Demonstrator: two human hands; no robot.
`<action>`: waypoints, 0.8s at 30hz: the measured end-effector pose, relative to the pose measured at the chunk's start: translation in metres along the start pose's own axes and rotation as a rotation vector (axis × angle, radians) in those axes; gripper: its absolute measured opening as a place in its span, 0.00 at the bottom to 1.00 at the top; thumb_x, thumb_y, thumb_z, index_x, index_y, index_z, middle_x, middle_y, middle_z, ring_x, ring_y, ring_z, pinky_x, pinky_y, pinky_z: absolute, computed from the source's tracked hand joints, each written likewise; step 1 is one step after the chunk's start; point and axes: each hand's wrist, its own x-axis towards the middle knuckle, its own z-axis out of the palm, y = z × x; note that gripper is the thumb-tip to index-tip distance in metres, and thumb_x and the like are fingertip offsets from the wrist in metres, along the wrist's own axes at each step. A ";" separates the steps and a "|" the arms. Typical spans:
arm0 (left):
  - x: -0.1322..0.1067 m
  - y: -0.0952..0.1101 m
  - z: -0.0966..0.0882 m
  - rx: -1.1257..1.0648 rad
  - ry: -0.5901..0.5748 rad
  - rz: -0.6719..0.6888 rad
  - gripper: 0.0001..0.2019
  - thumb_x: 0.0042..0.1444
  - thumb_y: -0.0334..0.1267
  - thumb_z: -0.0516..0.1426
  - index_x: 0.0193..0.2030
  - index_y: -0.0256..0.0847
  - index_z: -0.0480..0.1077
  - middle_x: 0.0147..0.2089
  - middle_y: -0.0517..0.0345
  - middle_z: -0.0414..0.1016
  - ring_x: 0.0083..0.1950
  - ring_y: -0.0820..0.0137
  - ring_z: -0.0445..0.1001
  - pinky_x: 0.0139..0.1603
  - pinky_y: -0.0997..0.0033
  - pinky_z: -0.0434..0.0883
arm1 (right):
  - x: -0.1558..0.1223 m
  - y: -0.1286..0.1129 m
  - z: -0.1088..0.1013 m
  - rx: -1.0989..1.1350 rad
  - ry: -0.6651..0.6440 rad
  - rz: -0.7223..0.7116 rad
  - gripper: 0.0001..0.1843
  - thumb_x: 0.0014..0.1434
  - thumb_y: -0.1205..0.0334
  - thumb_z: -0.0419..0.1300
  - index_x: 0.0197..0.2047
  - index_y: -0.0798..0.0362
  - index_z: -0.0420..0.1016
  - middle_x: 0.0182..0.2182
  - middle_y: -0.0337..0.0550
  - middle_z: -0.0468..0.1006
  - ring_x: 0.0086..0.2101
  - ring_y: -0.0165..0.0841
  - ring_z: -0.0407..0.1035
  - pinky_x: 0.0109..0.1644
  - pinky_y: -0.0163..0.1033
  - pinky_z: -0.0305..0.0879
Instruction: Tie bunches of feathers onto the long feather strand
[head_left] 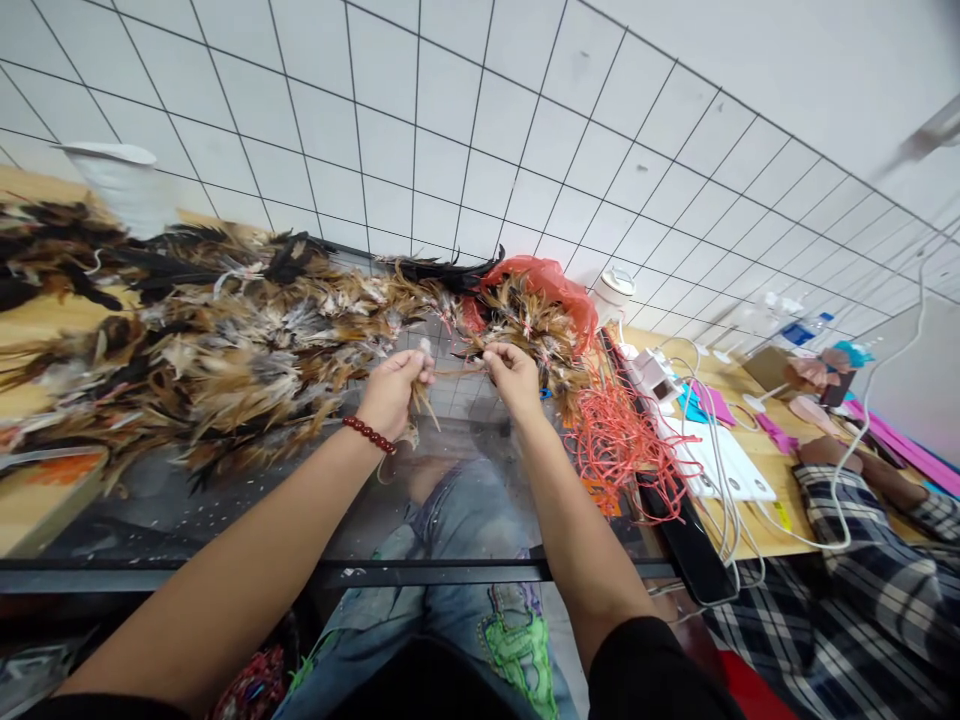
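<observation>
My left hand (397, 385), below a beaded bracelet, is closed around a few slim tan feathers (426, 402) whose ends hang under the fingers. A small whitish spot shows at its thumb, too blurred to name. My right hand (514, 372) pinches a thin brown feather (461, 374) that stretches across toward the left hand. Both hands hover over a see-through dark tabletop (292, 500). Left of them spreads a large heap of brown, grey and black feathers (247, 360). Behind the right hand, more feather bunches (529, 320) rest against a red plastic bag (551, 280).
A tangle of red string (622, 440) lies right of my forearm, beside a black phone (686, 540). White cables (724, 460) cross a white power strip (712, 460). A white cup (616, 288) stands near the wall grid. At far right sits another person in a plaid sleeve (862, 540).
</observation>
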 end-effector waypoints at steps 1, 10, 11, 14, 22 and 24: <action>0.002 0.001 -0.001 -0.051 0.036 0.022 0.10 0.48 0.40 0.64 0.24 0.37 0.70 0.18 0.64 0.62 0.22 0.78 0.64 0.29 0.77 0.66 | 0.000 0.002 -0.004 -0.171 0.011 -0.035 0.09 0.56 0.58 0.59 0.36 0.52 0.77 0.30 0.39 0.74 0.31 0.30 0.66 0.39 0.36 0.63; 0.005 0.005 -0.005 -0.111 0.154 0.059 0.10 0.50 0.39 0.63 0.26 0.37 0.69 0.18 0.66 0.61 0.22 0.79 0.64 0.28 0.79 0.68 | -0.009 -0.002 0.017 -1.065 -0.180 -0.243 0.14 0.63 0.63 0.53 0.46 0.46 0.78 0.42 0.47 0.75 0.44 0.39 0.67 0.47 0.41 0.59; 0.005 0.005 -0.005 -0.118 0.150 0.051 0.10 0.51 0.39 0.63 0.26 0.37 0.69 0.19 0.66 0.61 0.22 0.79 0.64 0.28 0.79 0.68 | -0.009 -0.002 0.017 -1.032 -0.161 -0.267 0.14 0.64 0.64 0.52 0.45 0.47 0.78 0.42 0.47 0.76 0.44 0.38 0.67 0.47 0.41 0.59; 0.004 0.006 -0.005 -0.149 0.109 -0.059 0.09 0.53 0.37 0.62 0.27 0.36 0.69 0.19 0.65 0.63 0.22 0.79 0.66 0.29 0.78 0.69 | -0.012 -0.002 0.012 -0.791 -0.040 -0.433 0.16 0.66 0.64 0.48 0.45 0.49 0.77 0.42 0.46 0.78 0.45 0.35 0.69 0.49 0.40 0.60; -0.005 0.006 0.001 -0.254 -0.082 -0.252 0.05 0.51 0.31 0.63 0.29 0.33 0.72 0.27 0.57 0.75 0.27 0.75 0.73 0.32 0.76 0.71 | -0.028 -0.012 0.019 -0.626 -0.035 -1.017 0.12 0.63 0.70 0.53 0.43 0.49 0.77 0.40 0.43 0.81 0.43 0.33 0.70 0.48 0.41 0.61; -0.006 0.006 0.002 -0.279 -0.097 -0.252 0.05 0.50 0.32 0.64 0.30 0.33 0.73 0.28 0.57 0.75 0.27 0.76 0.72 0.32 0.76 0.71 | -0.029 -0.012 0.023 -0.656 -0.019 -1.045 0.11 0.63 0.69 0.54 0.43 0.49 0.77 0.41 0.43 0.81 0.42 0.33 0.70 0.47 0.41 0.61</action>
